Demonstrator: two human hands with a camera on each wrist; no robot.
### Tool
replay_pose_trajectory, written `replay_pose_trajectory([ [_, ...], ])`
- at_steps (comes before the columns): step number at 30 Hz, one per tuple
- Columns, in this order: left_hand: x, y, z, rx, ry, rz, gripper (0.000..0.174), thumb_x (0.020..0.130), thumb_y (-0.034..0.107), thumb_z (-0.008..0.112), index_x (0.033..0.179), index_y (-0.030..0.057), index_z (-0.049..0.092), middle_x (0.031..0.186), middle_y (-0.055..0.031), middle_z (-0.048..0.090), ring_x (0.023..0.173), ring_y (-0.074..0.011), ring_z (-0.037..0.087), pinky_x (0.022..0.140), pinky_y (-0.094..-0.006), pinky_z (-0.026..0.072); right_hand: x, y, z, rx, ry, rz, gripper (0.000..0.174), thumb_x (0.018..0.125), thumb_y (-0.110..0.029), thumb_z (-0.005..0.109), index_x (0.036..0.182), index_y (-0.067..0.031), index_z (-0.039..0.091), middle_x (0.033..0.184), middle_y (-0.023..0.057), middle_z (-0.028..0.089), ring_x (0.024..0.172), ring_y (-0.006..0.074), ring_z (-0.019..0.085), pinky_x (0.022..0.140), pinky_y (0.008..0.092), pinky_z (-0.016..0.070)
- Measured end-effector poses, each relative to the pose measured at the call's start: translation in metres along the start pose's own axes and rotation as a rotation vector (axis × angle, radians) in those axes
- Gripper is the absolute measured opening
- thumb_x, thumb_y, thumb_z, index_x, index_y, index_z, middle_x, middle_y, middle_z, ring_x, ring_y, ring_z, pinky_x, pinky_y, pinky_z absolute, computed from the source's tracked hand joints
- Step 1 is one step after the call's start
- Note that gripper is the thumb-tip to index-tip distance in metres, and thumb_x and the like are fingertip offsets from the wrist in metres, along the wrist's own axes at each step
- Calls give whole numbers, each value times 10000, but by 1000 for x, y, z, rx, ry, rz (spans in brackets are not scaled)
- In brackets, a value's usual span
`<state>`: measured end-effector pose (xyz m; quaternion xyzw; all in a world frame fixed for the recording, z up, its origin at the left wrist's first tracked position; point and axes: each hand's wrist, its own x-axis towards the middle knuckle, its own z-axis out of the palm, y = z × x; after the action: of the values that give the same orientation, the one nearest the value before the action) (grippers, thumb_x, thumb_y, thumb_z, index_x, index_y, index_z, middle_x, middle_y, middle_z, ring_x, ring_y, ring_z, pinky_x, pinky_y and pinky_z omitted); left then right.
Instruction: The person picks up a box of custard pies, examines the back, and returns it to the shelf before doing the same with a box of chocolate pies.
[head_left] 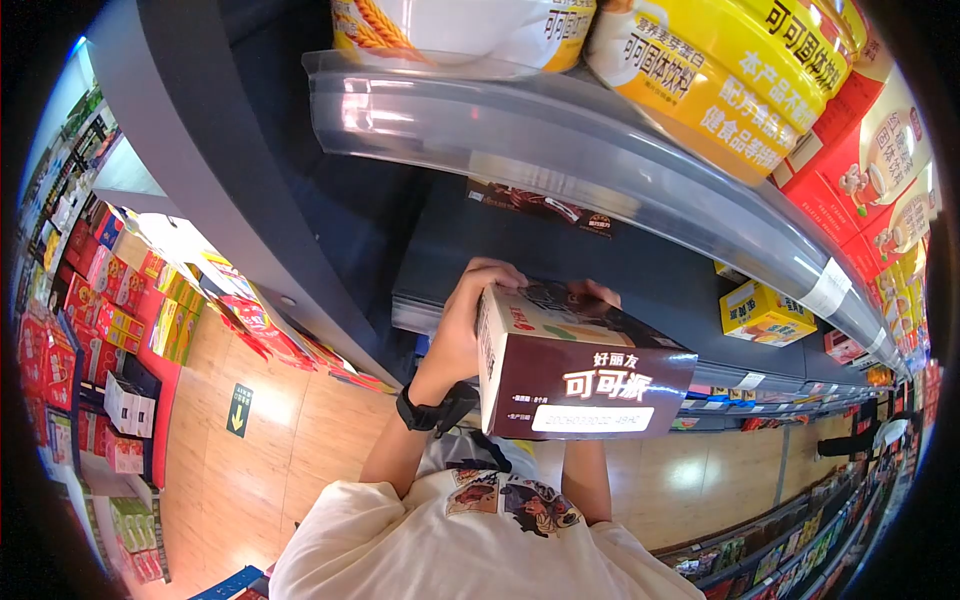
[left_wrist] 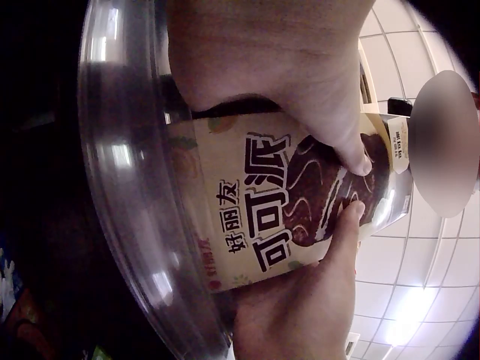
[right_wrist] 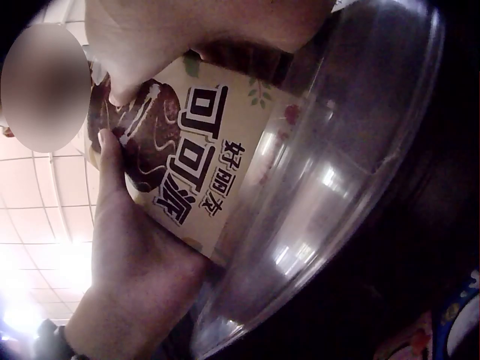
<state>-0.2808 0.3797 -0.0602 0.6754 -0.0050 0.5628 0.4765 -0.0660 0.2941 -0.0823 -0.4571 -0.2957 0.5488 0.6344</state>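
In the head view, a brown and cream box of cocoa pies (head_left: pixel 600 385) is held in front of the chest, its dark end turned up to the camera. My left hand (head_left: pixel 465 320), below a black watch (head_left: pixel 437 408), grips its left side. Only some fingers of my right hand (head_left: pixel 598 292) show beyond the box; the rest is hidden behind it. From the left wrist view, both thumbs press on the printed cream face of the box (left_wrist: pixel 225 165), with the left hand (left_wrist: pixel 262 60) and the right hand (left_wrist: pixel 300 307) on opposite sides.
A clear plastic shelf lip (head_left: pixel 500 130) curves just above and beyond the box, with a yellow tub (head_left: pixel 720 80) and a white tub (head_left: pixel 460 35) over it. On the dark shelf lie another brown box (head_left: pixel 540 205) and a yellow box (head_left: pixel 765 313). A person (head_left: pixel 865 437) is at far right.
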Motion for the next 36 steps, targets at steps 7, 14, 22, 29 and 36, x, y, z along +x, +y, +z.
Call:
replay_pose_trajectory([
  [7, -3, -11, 0, -56, 1, 33, 599, 657, 125, 856, 1131, 41, 500, 1086, -156, 544, 1023, -269, 581, 880, -358, 469, -1, 13, 6, -452, 19, -586, 349, 899, -291, 622, 933, 56, 623, 815, 180, 654, 719, 228, 626, 676, 367, 505],
  [14, -4, -17, -1, -46, 2, 54, 603, 651, 136, 857, 1127, 46, 499, 1081, -153, 542, 1022, -270, 582, 880, -365, 470, -7, -4, 23, -117, 208, -85, 384, 866, -321, 621, 811, 58, 640, 750, 135, 621, 660, 198, 558, 613, 344, 424],
  [22, -4, -19, -1, -63, -8, 55, 627, 630, 145, 862, 1134, 53, 501, 1079, -152, 543, 1032, -274, 585, 884, -370, 469, -11, -6, 31, -100, 167, -131, 405, 865, -345, 582, 845, 54, 645, 734, 107, 621, 648, 174, 546, 618, 318, 422],
  [29, -6, -23, -3, -98, -11, 42, 649, 613, 156, 872, 1138, 55, 503, 1090, -154, 543, 1041, -276, 578, 891, -370, 465, -18, -19, 36, -198, 174, -66, 379, 878, -325, 585, 850, 42, 673, 715, 116, 640, 632, 188, 605, 600, 327, 486],
  [36, -8, -26, -2, -143, 3, 34, 667, 602, 169, 882, 1141, 60, 504, 1098, -154, 538, 1050, -277, 575, 897, -374, 461, -12, 2, 32, -348, 266, -277, 387, 868, -371, 605, 904, 9, 667, 783, 84, 636, 721, 173, 600, 667, 314, 477],
])
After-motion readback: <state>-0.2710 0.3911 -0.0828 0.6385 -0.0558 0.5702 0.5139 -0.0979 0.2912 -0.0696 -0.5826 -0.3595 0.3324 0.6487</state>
